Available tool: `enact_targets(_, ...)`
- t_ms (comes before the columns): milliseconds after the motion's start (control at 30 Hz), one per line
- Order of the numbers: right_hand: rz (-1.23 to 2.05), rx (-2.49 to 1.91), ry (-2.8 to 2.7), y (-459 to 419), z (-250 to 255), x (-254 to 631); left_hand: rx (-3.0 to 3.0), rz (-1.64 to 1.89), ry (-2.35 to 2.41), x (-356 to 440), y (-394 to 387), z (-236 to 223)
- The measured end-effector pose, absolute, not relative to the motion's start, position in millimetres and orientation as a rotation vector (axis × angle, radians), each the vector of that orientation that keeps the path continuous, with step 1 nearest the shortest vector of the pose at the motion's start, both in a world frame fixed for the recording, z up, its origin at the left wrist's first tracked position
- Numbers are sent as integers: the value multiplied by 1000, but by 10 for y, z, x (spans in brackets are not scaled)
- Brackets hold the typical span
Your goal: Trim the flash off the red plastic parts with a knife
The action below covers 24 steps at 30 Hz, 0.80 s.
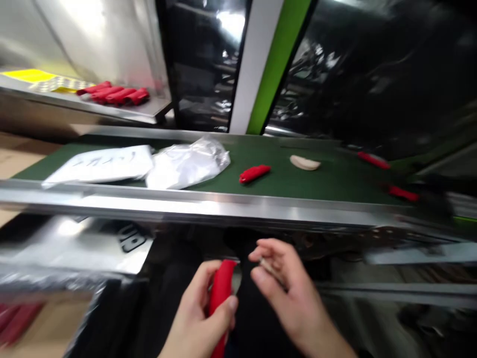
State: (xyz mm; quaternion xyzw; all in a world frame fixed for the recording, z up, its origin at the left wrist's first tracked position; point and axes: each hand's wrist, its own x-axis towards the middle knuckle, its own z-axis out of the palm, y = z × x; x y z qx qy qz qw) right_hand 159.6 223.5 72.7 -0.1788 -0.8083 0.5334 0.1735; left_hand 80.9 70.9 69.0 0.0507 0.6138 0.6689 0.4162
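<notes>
Head view: our left hand [203, 308] grips red cloth [222, 286]; our right [285, 293], half-curled, pinches a thin item [273, 272]; plastic bag [190, 164] on green belt [279, 186].

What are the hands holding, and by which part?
The left hand holds a red roll by its sides, below the top end. The right hand holds a thin thing; too blurred to tell where.

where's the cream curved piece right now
In the head view, the cream curved piece lies on the green belt, right of centre, just right of the nearest red roll.
</notes>
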Motion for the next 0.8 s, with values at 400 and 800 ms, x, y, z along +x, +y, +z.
enact_targets(400, 715, 170, -2555, 2201, 782, 1493, -31, 1831, 1110, 859, 533, 743)
enact_targets(800, 508, 257, -2529, 2154, 874, 1522, -62, 1968, 992, 864, 506, 752)
